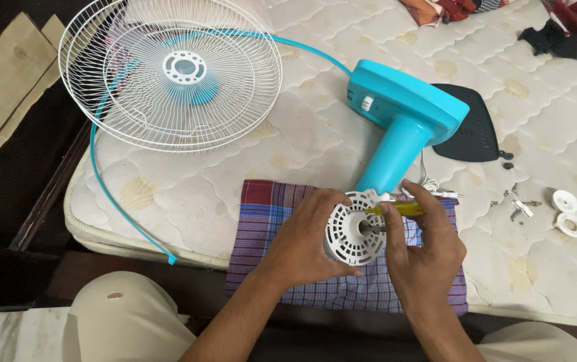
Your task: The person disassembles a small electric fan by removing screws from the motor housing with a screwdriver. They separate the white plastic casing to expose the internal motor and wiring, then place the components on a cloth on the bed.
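Note:
A turquoise fan body [406, 121] lies on a quilted mattress [315, 134], its white motor housing [349, 234] facing me over a checked cloth [268, 214]. My left hand [305, 245] grips the housing from the left. With its fingers closed, my right hand [422, 245] holds a yellow-handled screwdriver [399, 209], the tip at the housing's front near the shaft.
White wire fan guards [167, 74] lie stacked at the upper left, a turquoise rim band [100, 167] curving round them. A dark base plate [473, 131], loose screws [516, 204] and white plastic rings [568, 213] lie at the right. Clothes [563, 33] sit at the far edge.

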